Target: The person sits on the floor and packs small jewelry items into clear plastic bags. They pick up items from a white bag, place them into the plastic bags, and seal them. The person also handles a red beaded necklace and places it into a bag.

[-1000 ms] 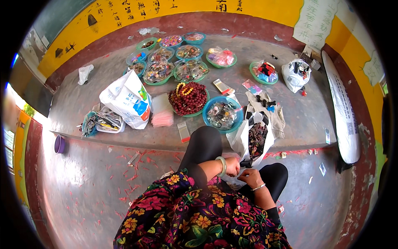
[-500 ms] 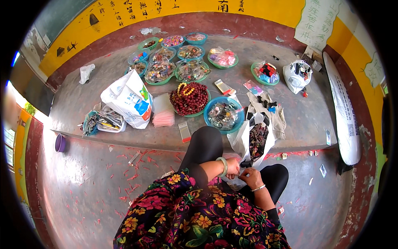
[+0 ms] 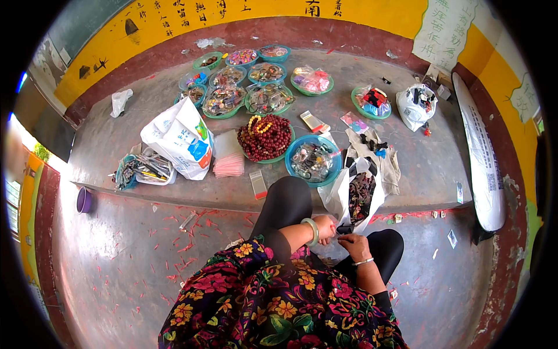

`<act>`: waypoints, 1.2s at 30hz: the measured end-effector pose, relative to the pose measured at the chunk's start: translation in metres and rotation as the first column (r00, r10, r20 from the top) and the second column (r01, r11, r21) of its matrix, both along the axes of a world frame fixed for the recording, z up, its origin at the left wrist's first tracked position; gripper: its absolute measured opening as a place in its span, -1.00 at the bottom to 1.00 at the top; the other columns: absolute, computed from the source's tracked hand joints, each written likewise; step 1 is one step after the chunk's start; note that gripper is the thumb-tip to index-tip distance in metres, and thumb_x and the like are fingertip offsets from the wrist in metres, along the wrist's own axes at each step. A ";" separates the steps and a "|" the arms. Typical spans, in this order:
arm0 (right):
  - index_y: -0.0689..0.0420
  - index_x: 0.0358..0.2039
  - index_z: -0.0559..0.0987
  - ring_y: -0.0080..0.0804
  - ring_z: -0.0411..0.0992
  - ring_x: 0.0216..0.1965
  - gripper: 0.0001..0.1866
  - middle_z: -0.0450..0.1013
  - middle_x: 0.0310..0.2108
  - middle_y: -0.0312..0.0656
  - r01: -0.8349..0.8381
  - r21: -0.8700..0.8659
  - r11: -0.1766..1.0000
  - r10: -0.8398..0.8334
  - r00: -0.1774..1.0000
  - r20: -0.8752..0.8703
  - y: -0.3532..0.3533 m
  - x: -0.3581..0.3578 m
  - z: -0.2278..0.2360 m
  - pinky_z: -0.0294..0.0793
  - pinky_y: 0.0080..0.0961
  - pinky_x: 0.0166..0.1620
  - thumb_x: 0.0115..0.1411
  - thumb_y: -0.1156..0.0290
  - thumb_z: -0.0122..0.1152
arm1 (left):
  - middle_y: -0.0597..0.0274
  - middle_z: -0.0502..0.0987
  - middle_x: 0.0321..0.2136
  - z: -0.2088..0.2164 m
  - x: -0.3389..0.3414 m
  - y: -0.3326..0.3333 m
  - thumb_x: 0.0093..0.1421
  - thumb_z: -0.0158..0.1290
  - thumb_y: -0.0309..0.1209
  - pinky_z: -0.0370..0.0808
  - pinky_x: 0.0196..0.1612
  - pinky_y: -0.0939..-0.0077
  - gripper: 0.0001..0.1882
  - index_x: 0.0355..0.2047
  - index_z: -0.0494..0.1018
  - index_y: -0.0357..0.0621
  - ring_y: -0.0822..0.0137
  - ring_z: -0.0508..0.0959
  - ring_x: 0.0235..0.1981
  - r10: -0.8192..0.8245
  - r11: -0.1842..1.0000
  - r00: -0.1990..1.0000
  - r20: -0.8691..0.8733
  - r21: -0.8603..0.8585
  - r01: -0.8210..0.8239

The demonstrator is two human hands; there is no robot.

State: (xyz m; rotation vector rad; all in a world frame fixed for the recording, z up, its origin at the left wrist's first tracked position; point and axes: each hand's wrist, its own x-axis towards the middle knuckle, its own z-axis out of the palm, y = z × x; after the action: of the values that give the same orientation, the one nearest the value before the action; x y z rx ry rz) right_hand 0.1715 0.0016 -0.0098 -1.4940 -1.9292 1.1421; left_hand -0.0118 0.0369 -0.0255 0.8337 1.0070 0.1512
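My left hand (image 3: 326, 228), with a pale bangle (image 3: 314, 232) at its wrist, is closed above my lap. Its fingers curl in, and what they hold is too small to make out. Close on its right, my right hand (image 3: 356, 248) wears a silver bracelet (image 3: 363, 262) and has thumb and forefinger pinched together; anything between them cannot be told. Clear plastic (image 3: 332, 252) lies in my lap below the hands. Just beyond them, a white bag (image 3: 376, 205) stands open with dark, small-patterned pieces (image 3: 361, 200) inside. A blue basin (image 3: 333, 175) of packed trinkets is further left.
On the raised concrete platform (image 3: 430, 174) sit a basket of dark red beads (image 3: 266, 138), a large white bag (image 3: 180, 139), a tray of pens (image 3: 154, 168) and several baskets of small goods (image 3: 270, 99). A purple bucket (image 3: 85, 200) stands on the floor at left.
My hands have drawn slightly apart, the right one shifting a little up and outward. The things on the platform stay where they were.
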 end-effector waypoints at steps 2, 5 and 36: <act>0.13 -0.52 0.58 -0.35 0.44 -0.48 -0.85 0.46 -0.55 -0.15 -0.025 0.019 1.000 0.025 1.000 -0.004 0.000 0.002 -0.003 0.38 -0.55 -0.37 -0.18 0.39 0.24 | 0.33 0.13 -0.68 -0.002 -0.001 0.003 -0.13 -0.15 -0.06 0.15 -0.60 0.56 -0.75 -0.69 0.26 0.09 0.37 0.18 -0.63 -0.050 0.998 0.998 -0.046 0.034 0.052; 0.16 -0.53 0.57 -0.39 0.44 -0.50 -0.86 0.46 -0.57 -0.14 -0.047 0.034 0.998 0.048 0.999 -0.027 0.000 0.003 -0.006 0.38 -0.58 -0.38 -0.18 0.43 0.24 | 0.13 0.48 -0.66 0.012 -0.004 0.013 0.00 -0.07 -0.48 0.42 -0.69 0.59 -0.91 -0.53 0.43 -0.18 0.42 0.48 -0.70 -0.129 0.990 0.983 -0.134 0.038 0.135; 0.09 -0.67 0.53 -0.26 0.37 -0.50 -0.92 0.41 -0.63 -0.21 0.094 0.329 0.940 -0.138 0.984 0.112 0.000 -0.001 0.002 0.33 -0.43 -0.41 -0.27 0.44 0.25 | 0.17 0.37 -0.71 0.020 0.001 -0.001 0.02 -0.04 -0.50 0.20 -0.79 0.62 -0.90 -0.58 0.32 -0.25 0.43 0.32 -0.78 0.179 0.982 0.983 -0.039 0.075 -0.175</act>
State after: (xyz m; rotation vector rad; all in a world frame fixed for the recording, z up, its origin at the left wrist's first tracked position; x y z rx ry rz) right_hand 0.1707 0.0017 -0.0078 -1.5088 -1.9704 0.6498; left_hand -0.0112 0.0363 -0.0056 0.8143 1.1245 0.3225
